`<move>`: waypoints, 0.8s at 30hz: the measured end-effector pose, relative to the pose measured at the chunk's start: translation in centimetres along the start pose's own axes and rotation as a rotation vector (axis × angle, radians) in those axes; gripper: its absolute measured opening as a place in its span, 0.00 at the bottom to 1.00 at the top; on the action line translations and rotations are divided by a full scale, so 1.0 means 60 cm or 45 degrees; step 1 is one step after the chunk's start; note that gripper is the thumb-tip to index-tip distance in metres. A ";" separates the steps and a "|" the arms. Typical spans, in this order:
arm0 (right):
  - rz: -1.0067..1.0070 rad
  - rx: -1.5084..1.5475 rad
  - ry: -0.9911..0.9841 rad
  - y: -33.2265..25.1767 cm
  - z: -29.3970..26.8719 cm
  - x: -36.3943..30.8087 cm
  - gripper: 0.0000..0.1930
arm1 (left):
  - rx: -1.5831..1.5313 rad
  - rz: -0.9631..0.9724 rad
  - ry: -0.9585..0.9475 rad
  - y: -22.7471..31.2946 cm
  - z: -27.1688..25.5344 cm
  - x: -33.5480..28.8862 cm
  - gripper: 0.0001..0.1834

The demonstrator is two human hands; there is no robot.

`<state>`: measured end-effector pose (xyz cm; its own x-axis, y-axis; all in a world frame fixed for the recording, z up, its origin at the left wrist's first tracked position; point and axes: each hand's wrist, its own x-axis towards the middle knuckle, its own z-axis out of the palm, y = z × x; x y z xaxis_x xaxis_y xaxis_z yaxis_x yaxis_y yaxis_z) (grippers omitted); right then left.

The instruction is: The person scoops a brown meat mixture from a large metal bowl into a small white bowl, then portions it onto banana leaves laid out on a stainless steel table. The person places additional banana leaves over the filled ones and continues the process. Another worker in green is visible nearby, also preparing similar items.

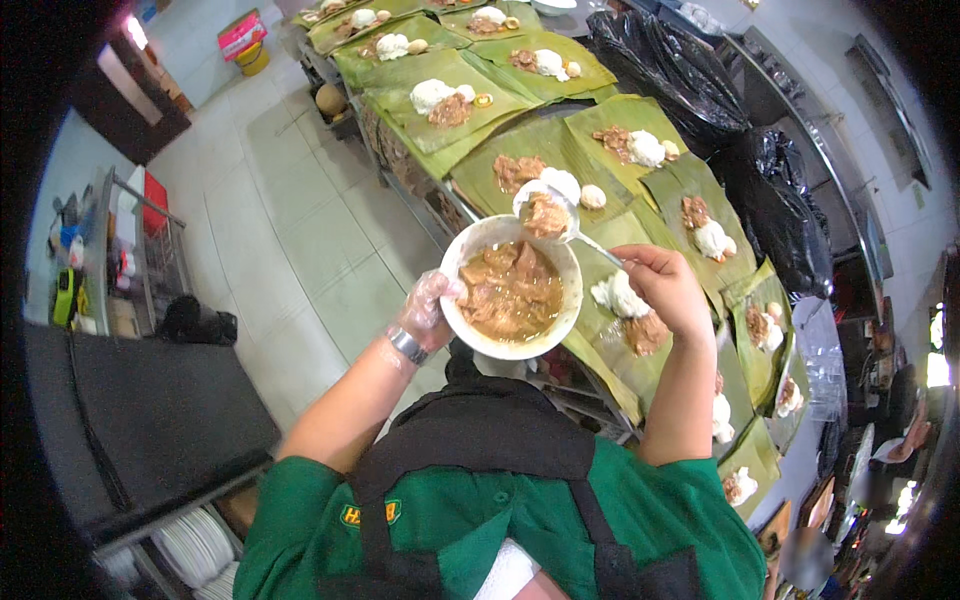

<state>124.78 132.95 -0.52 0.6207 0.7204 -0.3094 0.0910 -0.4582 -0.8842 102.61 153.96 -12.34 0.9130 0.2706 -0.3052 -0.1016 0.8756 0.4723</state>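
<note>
My left hand (428, 312), in a clear plastic glove, grips the left rim of a white bowl (455, 245) of brown stewed meat in sauce (510, 290). In my bare right hand (665, 285) is the handle of a serving spoon (600, 250). Its bowl, heaped with meat (546, 214), is over the white bowl's far rim. Just beyond it, a banana leaf (485, 165) carries meat, white rice (560, 183) and a pale egg-like piece (592, 197). Under my right wrist, another leaf holds rice (620, 296) and meat (646, 333).
Several more banana leaves (500, 90) with portions of rice and meat cover the long table. Black plastic bags (675, 80) line its far right side. At left stand a black counter (150, 420) and a metal rack (180, 260), with stacked white plates (195, 540) below the counter.
</note>
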 end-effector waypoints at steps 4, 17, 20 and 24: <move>0.035 -0.456 0.239 -0.015 -0.013 0.150 0.13 | 0.128 -0.015 0.110 0.098 -0.054 0.044 0.38; 0.245 -1.016 0.424 -0.039 0.026 0.341 0.15 | 0.221 0.392 0.453 0.493 -0.222 0.140 0.41; 0.364 -1.102 0.555 -0.059 0.065 0.329 0.16 | 0.278 0.380 0.376 0.602 -0.267 0.205 0.41; 0.581 -1.067 0.826 -0.100 0.123 0.316 0.15 | 0.338 0.238 0.226 0.730 -0.301 0.309 0.41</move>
<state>130.24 153.19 -3.66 0.9904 0.1071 -0.0877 0.0930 -0.9841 -0.1516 107.95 204.55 -12.23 0.8035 0.5014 -0.3209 -0.1327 0.6764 0.7245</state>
